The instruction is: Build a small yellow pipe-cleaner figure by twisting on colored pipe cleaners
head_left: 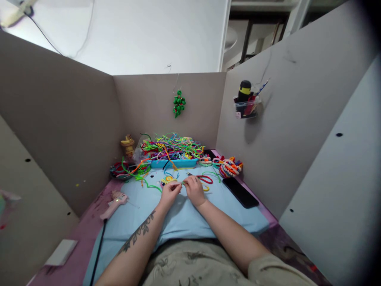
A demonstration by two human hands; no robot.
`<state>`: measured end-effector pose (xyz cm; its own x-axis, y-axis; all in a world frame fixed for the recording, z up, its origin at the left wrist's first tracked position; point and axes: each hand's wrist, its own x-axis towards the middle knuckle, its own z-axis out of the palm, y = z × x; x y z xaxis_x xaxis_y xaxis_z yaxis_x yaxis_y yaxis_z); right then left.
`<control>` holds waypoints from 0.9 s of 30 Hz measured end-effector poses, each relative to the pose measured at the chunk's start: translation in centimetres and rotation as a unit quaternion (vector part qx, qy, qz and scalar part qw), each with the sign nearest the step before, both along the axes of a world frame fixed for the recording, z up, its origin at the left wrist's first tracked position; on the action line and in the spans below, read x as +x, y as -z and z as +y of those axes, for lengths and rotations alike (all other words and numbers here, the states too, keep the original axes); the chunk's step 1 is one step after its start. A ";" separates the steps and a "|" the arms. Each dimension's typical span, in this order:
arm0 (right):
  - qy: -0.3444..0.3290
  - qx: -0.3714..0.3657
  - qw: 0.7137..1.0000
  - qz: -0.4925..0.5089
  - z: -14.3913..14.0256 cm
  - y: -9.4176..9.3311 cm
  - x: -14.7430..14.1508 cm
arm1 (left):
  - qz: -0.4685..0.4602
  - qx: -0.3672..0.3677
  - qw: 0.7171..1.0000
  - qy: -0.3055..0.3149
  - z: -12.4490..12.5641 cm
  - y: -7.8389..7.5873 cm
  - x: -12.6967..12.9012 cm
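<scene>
My left hand (170,192) and my right hand (195,191) meet over the middle of the blue cloth (143,214). Their fingertips pinch a short, thin green strand (183,183) between them; most of it is hidden by the fingers. Just behind my left hand lies a small yellow and multicoloured fuzzy piece (168,180). Scissors with a red handle loop (207,179) and a yellow loop lie beside and partly behind my right hand, their tips pointing away to the left.
A blue tray (174,163) heaped with colourful strands (175,147) stands at the back. A pink glue gun (115,204) with a black cord lies left, a phone (240,192) right. Woven colourful pieces (230,167) sit behind the phone. Grey panels (166,95) enclose the table.
</scene>
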<state>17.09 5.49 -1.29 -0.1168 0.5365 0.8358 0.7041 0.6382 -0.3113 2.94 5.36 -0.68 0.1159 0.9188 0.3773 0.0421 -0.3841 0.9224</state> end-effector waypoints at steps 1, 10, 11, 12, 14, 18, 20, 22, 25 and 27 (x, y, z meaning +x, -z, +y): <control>0.001 0.002 1.000 0.000 0.0 0.0 0.0 | -0.001 -0.003 1.000 0.002 0.0 0.0 0.0; -0.016 0.010 1.000 0.012 -0.3 -0.2 -0.3 | 0.018 0.032 0.998 -0.045 -0.3 -0.7 0.1; -0.025 0.011 0.999 0.021 -0.3 -0.2 -0.3 | 0.018 0.038 0.998 -0.043 -0.3 -0.7 0.0; -0.034 0.012 0.999 0.030 -0.3 -0.2 -0.3 | 0.018 0.045 0.998 -0.043 -0.3 -0.7 0.0; -0.048 0.009 0.998 0.040 -0.4 -0.2 -0.2 | 0.019 0.059 0.997 -0.045 -0.2 -0.6 0.0; -0.061 -0.008 0.997 0.047 -0.6 -0.4 -0.1 | 0.018 0.080 0.996 -0.046 -0.2 -0.5 -0.1; -0.065 -0.011 0.997 0.051 -0.6 -0.5 -0.1 | 0.019 0.085 0.995 -0.044 -0.2 -0.4 -0.1; -0.067 -0.011 0.996 0.056 -0.5 -0.5 -0.1 | 0.021 0.090 0.995 -0.042 -0.1 -0.4 -0.1; -0.064 -0.006 0.996 0.060 -0.4 -0.4 -0.1 | 0.024 0.095 0.994 -0.039 0.0 -0.3 -0.2; -0.063 -0.006 0.996 0.062 -0.4 -0.3 -0.1 | 0.026 0.094 0.994 -0.040 0.0 -0.2 -0.2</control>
<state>16.98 5.09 -0.98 -0.0807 0.5334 0.8420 0.5748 0.7150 -0.3980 2.69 5.41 -0.48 0.0703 0.8393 0.5392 0.1257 -0.5437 0.8298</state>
